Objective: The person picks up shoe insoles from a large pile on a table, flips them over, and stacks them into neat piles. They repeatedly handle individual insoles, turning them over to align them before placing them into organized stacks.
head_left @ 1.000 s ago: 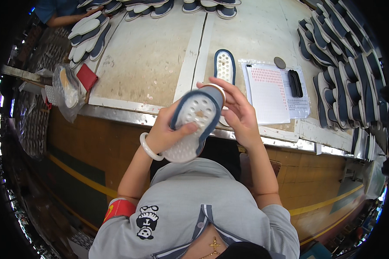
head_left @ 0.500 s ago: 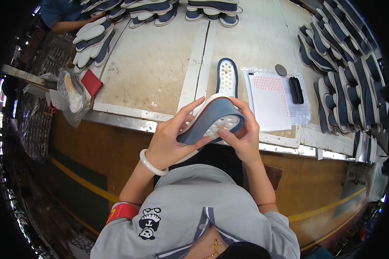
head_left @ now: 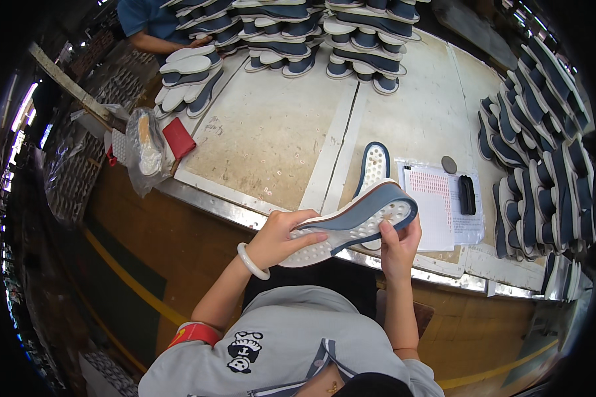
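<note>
Head view: a shoe sole [head_left: 351,225] is held up over the table [head_left: 271,145] edge, long way lying left to right, right end tipped up. Left hand [head_left: 281,237] is closed round its left end, right hand [head_left: 398,246] round the right end w/ fingers curled.

A white paper sheet [head_left: 437,202] with red print lies near the table's front edge; a clear plastic bag [head_left: 146,155], perhaps of insoles, hangs over its left edge.

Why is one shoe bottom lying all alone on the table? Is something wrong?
Nothing looks broken or spilled. That single sole just lies apart from the neat stacks of soles, beside a paper sheet, while both hands hold another sole.
</note>
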A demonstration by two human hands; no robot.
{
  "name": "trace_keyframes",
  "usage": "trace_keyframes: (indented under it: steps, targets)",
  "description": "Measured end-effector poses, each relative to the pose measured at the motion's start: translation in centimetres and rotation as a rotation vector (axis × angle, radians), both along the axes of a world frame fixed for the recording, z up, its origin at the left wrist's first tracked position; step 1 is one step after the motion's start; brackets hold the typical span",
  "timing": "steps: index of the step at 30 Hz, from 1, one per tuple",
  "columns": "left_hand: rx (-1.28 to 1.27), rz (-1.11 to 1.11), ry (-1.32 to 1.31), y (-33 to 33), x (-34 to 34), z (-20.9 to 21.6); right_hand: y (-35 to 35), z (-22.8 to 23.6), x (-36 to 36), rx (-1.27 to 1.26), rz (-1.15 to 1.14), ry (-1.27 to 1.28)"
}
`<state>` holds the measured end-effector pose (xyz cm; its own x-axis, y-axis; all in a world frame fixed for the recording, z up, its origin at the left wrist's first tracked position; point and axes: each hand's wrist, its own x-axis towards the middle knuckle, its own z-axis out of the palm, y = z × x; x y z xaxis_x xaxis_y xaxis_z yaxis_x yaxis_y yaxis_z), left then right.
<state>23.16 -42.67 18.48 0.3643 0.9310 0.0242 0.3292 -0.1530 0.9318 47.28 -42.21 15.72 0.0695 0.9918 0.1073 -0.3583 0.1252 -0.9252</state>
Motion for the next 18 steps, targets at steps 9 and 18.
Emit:
trace_keyframes:
  steps: [9, 18]
  targets:
    - [-0.034, -0.009, -0.015, -0.03, 0.00, -0.76, -0.04, -0.47, -0.01, -0.005, -0.009, 0.001]
    - [-0.053, -0.001, -0.023, -0.15, -0.06, -0.93, -0.03, -0.70, -0.17, -0.022, -0.008, -0.002]
